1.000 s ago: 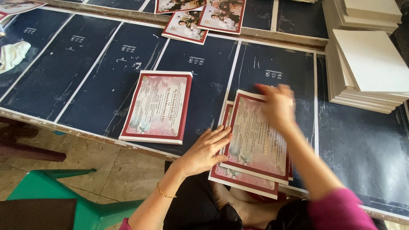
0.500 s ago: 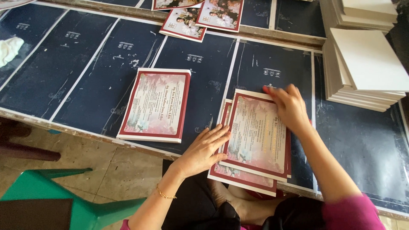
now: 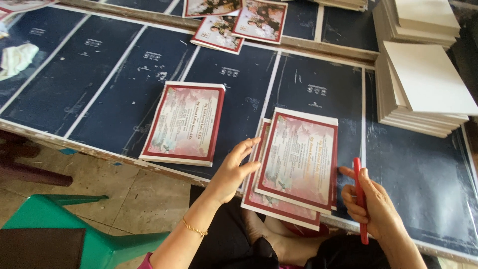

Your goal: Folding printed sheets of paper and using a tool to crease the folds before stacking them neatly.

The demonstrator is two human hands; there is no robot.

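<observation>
At 6 o'clock on the worktop, two hands at a short stack of printed cards.

Left hand [image 3: 234, 169]: open, fingers together and straight, fingertips [image 3: 251, 144] against the left edge of the card stack; holds nothing. Thin gold bracelet [image 3: 194, 229] on the wrist.

Right hand [image 3: 371, 206]: curled around a red stick [image 3: 359, 199], thumb and fingers pinching it upright, just right of the stack, not touching it.

Card stack [image 3: 296, 167]: red-bordered pink cards, top one slightly skewed against the ones below; lower end overhangs the table edge at 6 o'clock.

Single card pile [image 3: 183, 123]: same print, flat, at 9 o'clock of the stack, well apart from both hands.

Table [image 3: 99, 84]: dark blue sheets with pale seams and scratches.

Blank boards [image 3: 423, 84]: cream-white stack at 2 o'clock, top board turned askew.

More printed cards [image 3: 239, 25]: a few lying at 12 o'clock on the far edge, overlapping.

White cloth [image 3: 17, 57]: crumpled at 10 o'clock.

Green plastic chair [image 3: 114, 244]: at 7 o'clock on the tiled floor, below the table edge.
</observation>
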